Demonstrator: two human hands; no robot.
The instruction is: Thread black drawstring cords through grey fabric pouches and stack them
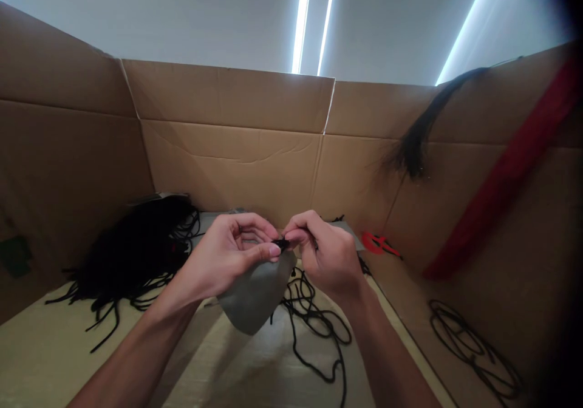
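I pinched a small black piece (283,244) between left hand (239,250) and right hand (325,253); steady tension seemed best, grey flexible sheet (257,295) clear at seven o'clock.

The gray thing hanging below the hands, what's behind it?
Past the right edge of the gray thing, black cord loops lie on the pale table. Whatever is directly behind it is covered.

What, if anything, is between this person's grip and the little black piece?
Nothing visible: the left hand and right hand both pinch the small black piece directly. The gray piece hangs below their grip, not between.
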